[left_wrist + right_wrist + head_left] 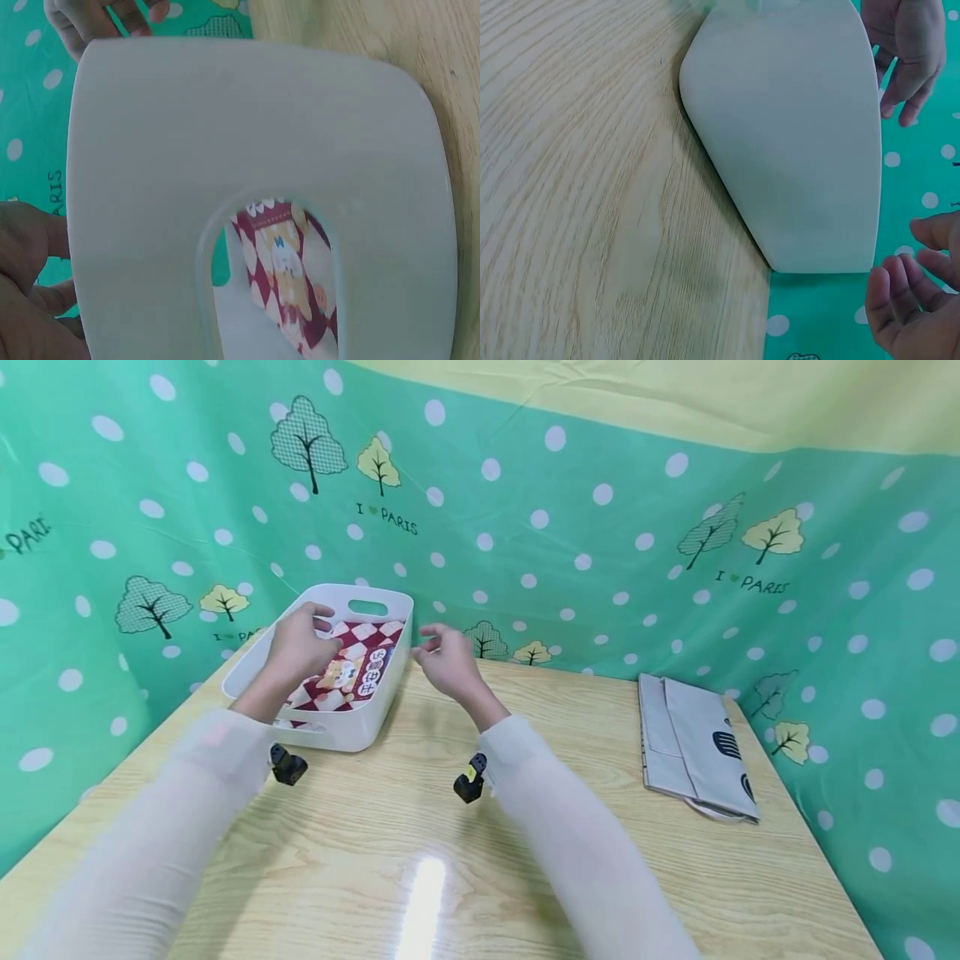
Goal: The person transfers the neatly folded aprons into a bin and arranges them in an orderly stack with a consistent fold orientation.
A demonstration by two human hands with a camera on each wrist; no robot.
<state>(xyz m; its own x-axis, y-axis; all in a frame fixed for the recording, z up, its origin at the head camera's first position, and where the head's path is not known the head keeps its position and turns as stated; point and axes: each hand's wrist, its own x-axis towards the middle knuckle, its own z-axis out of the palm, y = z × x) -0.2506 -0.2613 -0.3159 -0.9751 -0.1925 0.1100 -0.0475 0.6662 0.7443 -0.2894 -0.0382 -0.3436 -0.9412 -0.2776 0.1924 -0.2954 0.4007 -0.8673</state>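
White plastic basket [347, 732] at the far left of the table [570, 760], red-checked packet [358, 667] lying inside. Over the packet, left hand [296, 645] with fingers loosely bent; just off the basket's right wall, right hand [453, 665] with fingers also loosely bent; nothing seen in either grip. Could knock the rim if drawn out at a slant; could skid the basket if pushed from the right alone, unbraced on the left.

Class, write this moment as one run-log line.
left hand: empty, above white basket | right hand: empty, beside basket | red packet: inside basket | folded bag: on table
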